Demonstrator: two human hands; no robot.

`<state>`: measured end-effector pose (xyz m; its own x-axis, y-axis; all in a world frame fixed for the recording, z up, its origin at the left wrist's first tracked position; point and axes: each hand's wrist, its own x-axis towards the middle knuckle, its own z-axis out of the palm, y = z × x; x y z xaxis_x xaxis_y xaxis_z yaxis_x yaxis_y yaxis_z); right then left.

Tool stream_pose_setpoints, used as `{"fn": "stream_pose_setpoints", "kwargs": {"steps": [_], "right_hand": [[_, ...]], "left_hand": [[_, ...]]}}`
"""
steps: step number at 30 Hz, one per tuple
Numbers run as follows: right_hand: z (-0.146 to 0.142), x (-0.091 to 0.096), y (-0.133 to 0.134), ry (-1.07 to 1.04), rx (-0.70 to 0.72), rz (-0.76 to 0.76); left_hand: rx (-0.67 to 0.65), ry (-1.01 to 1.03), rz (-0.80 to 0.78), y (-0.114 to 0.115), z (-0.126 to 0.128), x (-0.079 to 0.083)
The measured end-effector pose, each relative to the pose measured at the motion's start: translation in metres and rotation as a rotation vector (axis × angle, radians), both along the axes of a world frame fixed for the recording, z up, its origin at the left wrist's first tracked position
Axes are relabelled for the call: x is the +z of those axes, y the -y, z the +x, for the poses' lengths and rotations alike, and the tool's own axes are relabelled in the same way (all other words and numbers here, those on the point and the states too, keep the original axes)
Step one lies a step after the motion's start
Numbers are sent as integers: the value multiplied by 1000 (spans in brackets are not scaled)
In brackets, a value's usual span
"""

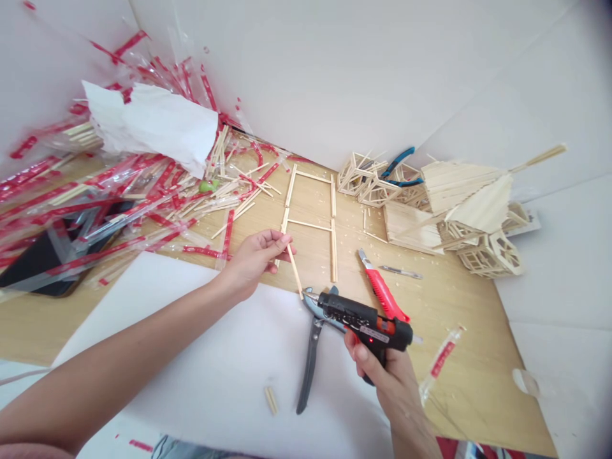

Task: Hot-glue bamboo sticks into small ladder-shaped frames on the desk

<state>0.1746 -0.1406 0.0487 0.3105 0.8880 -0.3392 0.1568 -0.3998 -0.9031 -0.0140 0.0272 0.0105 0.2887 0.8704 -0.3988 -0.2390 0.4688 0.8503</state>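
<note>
Between the thumb and fingers of my left hand (261, 258) is a thin wooden stick (295, 271), its near end slanting down toward me. My right hand (382, 370) grips a black hot glue gun (358, 312) by its handle, and a small red light glows on its side. The gun's nozzle is at the stick's near end; whether they touch I cannot tell. Beyond my left hand, a ladder-like frame of sticks (310, 224) lies flat on the table. Grey-handled cutters (310, 363) rest beneath the glue gun on a white sheet (201, 357).
A red utility knife (386, 293) and a pen (401, 272) lie to the right. Stick-built models (488, 245) and blue-handled pliers (399, 164) stand at the back right. Red-and-clear wrappers (143, 185), loose sticks, torn white paper (153, 121) and a dark phone (48, 261) crowd the left.
</note>
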Motion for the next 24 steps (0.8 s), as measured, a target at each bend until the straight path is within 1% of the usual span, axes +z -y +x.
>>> {"fn": "stream_pose_setpoints", "kwargs": {"steps": [2,9,17,21,24], "right_hand": [[1,-1,0,3,6,-6],[4,-2,0,56,107,-20],[3,-1,3,92,105,-35],[6,-4,3,69,129,-30],[11,-9,2,42,190,-25]], "left_hand": [[1,3,-2,0,0,0],[9,3,-1,0,-1,1],[5,7,6,1,-1,0],[13,2,7,0,0,1],[10,1,7,0,0,2]]}}
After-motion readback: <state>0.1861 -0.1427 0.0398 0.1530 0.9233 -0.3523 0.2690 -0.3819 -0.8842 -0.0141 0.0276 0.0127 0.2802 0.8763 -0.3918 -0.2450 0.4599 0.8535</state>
